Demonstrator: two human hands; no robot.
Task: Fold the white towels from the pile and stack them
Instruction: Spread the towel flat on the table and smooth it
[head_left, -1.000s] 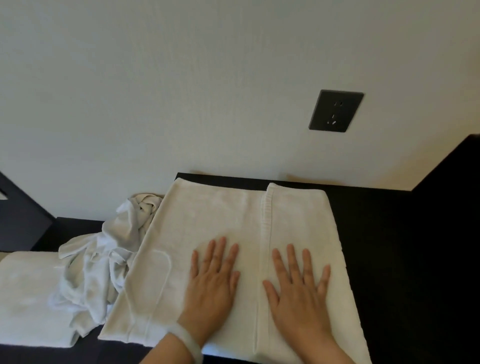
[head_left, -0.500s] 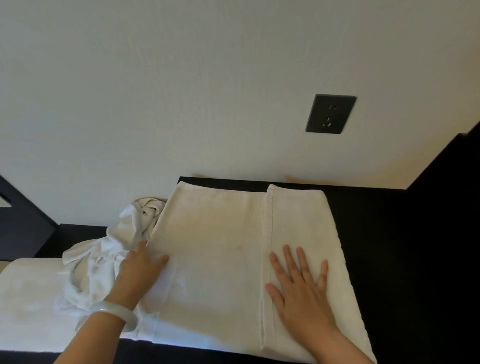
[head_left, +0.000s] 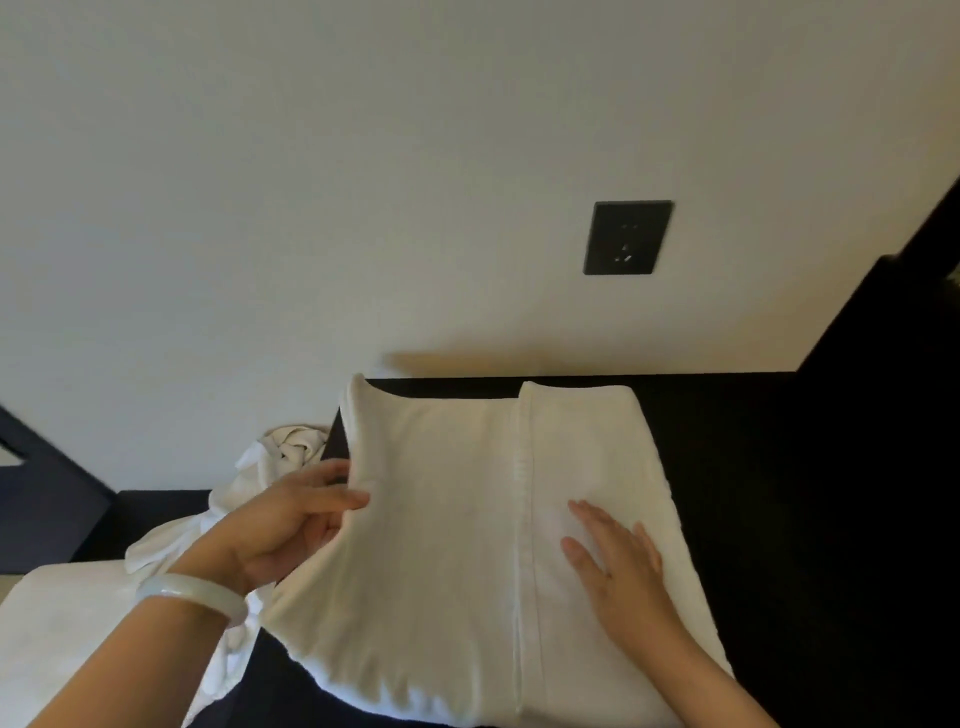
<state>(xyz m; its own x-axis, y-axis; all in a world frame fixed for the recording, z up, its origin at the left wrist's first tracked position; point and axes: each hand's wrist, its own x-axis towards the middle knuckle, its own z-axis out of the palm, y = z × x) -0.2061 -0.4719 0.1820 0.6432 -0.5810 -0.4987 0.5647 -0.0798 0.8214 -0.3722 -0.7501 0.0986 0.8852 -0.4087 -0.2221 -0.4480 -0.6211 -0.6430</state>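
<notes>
Since half a second ago your left hand (head_left: 280, 525) has lifted the left edge of the white towel (head_left: 441, 551) off the dark tabletop (head_left: 753, 493), thumb on top and fingers curled beneath it. Your right hand (head_left: 618, 561) lies flat, fingers straight, on the towel's folded-over right panel. Around it, the tabletop meets a pale wall (head_left: 363, 182) bearing a dark socket (head_left: 627, 237), and the crumpled pile (head_left: 283, 449) sits just left of the towel, behind your left hand.
</notes>
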